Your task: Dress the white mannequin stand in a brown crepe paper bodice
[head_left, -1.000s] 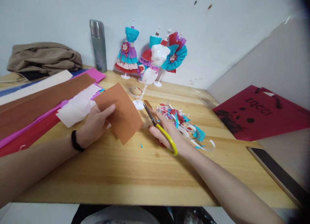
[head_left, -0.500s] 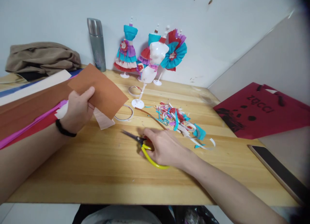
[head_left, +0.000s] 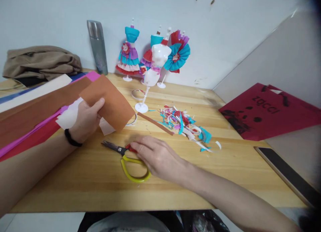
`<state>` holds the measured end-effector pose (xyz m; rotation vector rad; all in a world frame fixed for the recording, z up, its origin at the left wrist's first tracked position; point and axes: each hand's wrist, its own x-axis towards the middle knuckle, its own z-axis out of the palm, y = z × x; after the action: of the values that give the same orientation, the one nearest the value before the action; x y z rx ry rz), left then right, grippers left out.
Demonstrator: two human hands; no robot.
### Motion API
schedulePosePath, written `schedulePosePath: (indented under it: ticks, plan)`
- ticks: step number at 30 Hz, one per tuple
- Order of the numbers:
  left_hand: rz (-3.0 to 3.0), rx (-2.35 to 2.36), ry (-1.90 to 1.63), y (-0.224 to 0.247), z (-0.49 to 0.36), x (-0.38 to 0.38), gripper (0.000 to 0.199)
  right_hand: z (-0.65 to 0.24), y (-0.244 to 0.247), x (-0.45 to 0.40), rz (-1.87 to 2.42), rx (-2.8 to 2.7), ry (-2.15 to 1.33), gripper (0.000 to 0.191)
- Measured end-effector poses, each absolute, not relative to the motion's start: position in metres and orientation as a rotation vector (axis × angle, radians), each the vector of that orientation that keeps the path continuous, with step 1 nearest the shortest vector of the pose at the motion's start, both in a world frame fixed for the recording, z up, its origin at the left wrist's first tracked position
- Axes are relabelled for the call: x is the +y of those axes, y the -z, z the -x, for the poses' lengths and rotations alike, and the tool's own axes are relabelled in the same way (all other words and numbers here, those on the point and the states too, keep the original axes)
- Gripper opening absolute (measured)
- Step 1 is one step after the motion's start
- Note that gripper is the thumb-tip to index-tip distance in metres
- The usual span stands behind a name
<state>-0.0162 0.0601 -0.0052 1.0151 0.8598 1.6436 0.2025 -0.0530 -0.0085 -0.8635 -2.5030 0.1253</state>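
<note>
My left hand point(head_left: 86, 120), wearing a black band, pinches a brown square of paper point(head_left: 110, 99) between thumb and fingers. White and pale pink paper point(head_left: 106, 126) shows beneath it. Under my right hand point(head_left: 156, 156) lie scissors point(head_left: 122, 150) with yellow handles, blades pointing left. My right fingers are closed at their red part near the pivot; part of the handle is hidden. A narrow brown strip point(head_left: 155, 123) rests beyond that hand. Farther back stands a bare white dress form point(head_left: 160, 54) with a red neck band and a pink waist band.
Dressed forms point(head_left: 131, 56) stand by the wall beside a flask point(head_left: 97, 48). Paper scraps point(head_left: 182, 121) are heaped right of centre. Long coloured sheets point(head_left: 45, 108) and a brown cloth point(head_left: 42, 61) lie left. A red bag point(head_left: 265, 113) and phone point(head_left: 281, 175) are at right.
My right hand has moved left and slightly down with the scissors, which now lie flatter. The brown paper square in my left hand has shifted slightly right. The view has moved a little.
</note>
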Motion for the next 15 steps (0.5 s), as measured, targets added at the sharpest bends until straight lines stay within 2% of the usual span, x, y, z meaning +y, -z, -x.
schedulePosePath:
  ticks: [5, 9, 15]
  plan:
    - [-1.009, 0.878, -1.611, 0.007, 0.016, 0.058, 0.031, -0.221, 0.017, -0.018, 0.955, -2.48, -0.152, 0.028]
    - [-1.006, 0.867, -1.571, 0.006, 0.015, 0.054, 0.029, -0.244, 0.018, -0.003, 1.225, -2.349, -0.27, 0.031]
    - [-1.021, 0.908, -1.504, 0.005, 0.014, 0.048, 0.023, -0.268, 0.021, 0.007, 1.57, -2.093, -0.16, 0.037]
